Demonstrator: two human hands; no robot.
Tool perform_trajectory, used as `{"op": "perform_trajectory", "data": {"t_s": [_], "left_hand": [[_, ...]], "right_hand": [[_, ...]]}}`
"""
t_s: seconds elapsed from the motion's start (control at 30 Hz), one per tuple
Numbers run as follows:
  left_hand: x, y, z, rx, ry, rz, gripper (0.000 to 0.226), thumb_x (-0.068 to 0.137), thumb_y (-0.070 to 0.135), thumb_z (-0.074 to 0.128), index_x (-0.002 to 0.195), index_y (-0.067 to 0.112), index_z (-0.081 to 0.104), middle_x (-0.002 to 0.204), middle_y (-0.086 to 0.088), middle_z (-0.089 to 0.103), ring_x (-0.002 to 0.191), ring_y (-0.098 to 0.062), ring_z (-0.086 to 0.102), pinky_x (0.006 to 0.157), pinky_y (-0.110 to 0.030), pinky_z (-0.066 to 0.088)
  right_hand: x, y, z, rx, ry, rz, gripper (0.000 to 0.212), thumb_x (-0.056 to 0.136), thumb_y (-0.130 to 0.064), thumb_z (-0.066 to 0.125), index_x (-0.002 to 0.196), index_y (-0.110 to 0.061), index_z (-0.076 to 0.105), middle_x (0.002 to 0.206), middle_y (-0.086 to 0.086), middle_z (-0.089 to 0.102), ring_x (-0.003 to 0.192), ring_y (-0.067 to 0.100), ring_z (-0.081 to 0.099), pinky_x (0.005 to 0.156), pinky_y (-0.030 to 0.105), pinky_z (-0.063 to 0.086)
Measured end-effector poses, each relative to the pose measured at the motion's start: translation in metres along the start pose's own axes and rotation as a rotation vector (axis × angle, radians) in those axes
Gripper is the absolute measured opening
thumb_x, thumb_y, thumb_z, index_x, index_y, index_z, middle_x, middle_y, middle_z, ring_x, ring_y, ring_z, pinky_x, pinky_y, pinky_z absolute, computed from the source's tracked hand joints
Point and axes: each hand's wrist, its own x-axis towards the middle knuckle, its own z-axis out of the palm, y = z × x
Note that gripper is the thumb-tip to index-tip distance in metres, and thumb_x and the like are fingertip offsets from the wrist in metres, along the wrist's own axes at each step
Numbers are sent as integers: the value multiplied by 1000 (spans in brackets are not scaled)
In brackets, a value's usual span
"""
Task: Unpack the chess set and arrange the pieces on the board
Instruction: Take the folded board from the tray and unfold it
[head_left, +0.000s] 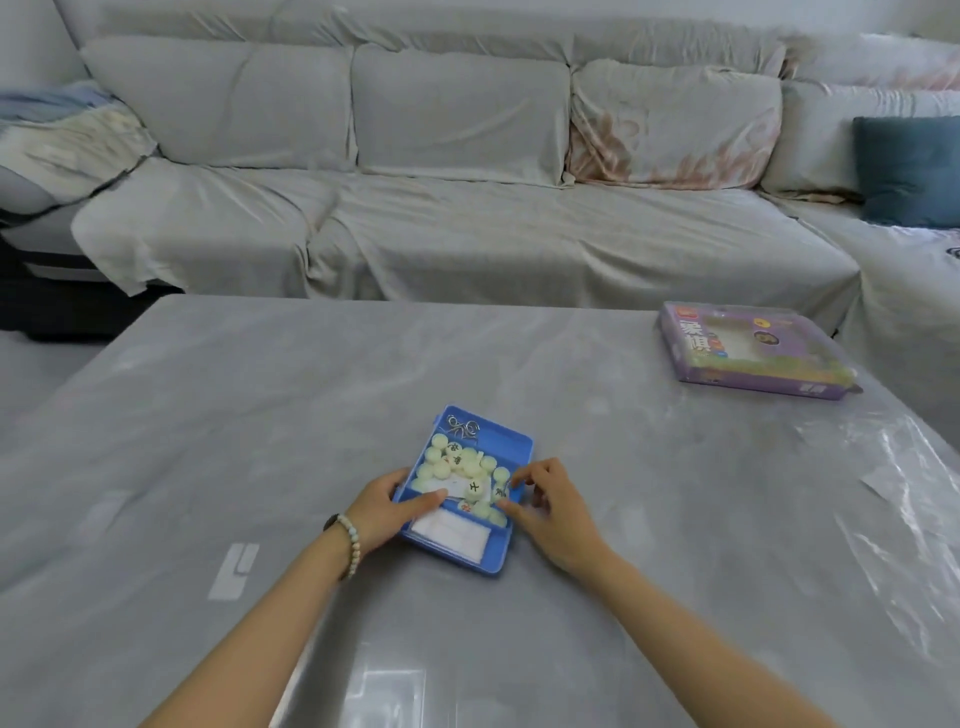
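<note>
Table fills the foreground, w/ a sofa behind it across the full width. Tray sits on the table at ctr, near the person, angled slightly. Inside it: wire loops at the far end, chess pieces heaped in the middle section, a flat folded sheet in the near section. L hand holds the tray's L edge, thumb over the rim; R hand holds its R edge. Box lies on the table's far R corner, well apart from the tray. Small strip lies on the table L of the L forearm. On the sofa: cushion at far R, pile of cloth at far L.
</note>
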Motion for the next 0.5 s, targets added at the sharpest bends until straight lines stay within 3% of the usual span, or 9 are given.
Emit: {"op": "perform_trajectory", "data": {"t_s": [0.1, 0.17, 0.23, 0.33, 0.5], "left_hand": [[7, -3, 0, 167, 61, 104, 40, 80, 31, 69, 116, 20, 56, 110, 3, 63, 97, -10, 62, 73, -20, 53], [13, -9, 6, 499, 182, 139, 48, 82, 42, 63, 123, 22, 51, 121, 1, 51, 115, -18, 47, 92, -28, 44], [16, -18, 13, 663, 315, 163, 57, 80, 52, 60, 128, 23, 47, 127, 1, 45, 118, -20, 37, 95, -30, 35], [18, -25, 21, 538, 410, 204, 62, 76, 54, 63, 128, 24, 46, 125, 3, 51, 115, -19, 39, 91, -29, 35], [20, -27, 22, 517, 426, 201, 62, 75, 54, 64, 128, 26, 48, 123, 4, 54, 113, -18, 40, 90, -29, 37]], "right_hand": [[4, 0, 1, -146, -3, -72, 19, 84, -39, 64, 93, -25, 54, 98, -14, 41, 83, 3, 49, 73, 12, 40], [8, -1, 1, -217, -1, -111, 19, 85, -40, 62, 90, -24, 53, 98, -11, 41, 90, 7, 47, 79, 18, 41], [11, -2, 5, -246, -10, -131, 19, 87, -40, 59, 86, -23, 49, 98, -7, 42, 92, 8, 44, 83, 20, 39], [12, 0, 13, -265, -6, -149, 23, 90, -39, 54, 86, -17, 47, 97, -3, 42, 91, 10, 39, 83, 20, 35], [15, 0, 20, -220, 26, -135, 23, 92, -35, 51, 82, -15, 43, 92, -3, 39, 87, 11, 34, 78, 17, 30]]}}
